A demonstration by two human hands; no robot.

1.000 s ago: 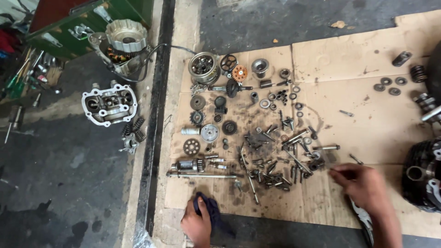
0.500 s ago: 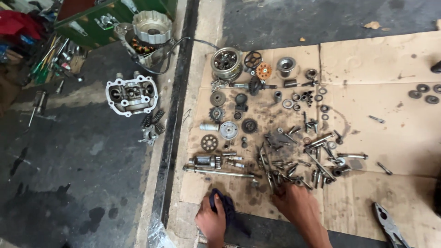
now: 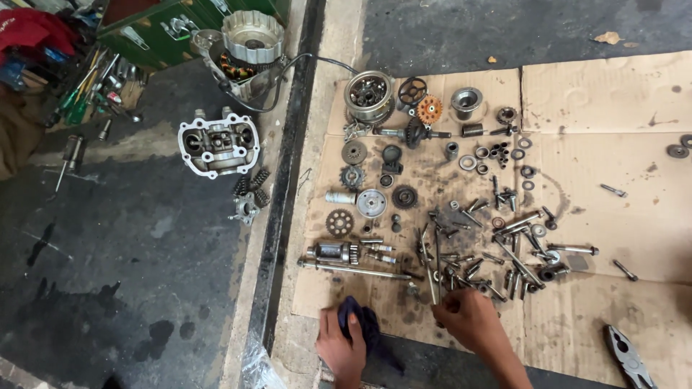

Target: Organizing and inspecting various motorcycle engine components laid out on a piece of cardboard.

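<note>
Dark, oil-stained concrete floor lies left of a raised kerb; flattened cardboard sheets lie right of the kerb, a green metal box beyond its far end.

pliers cut by bottom edge | red cloth cut by left edge

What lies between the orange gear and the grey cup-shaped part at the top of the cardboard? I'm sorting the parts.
Nothing: in the head view, bare cardboard separates the orange gear from the grey cup-shaped part.
</note>
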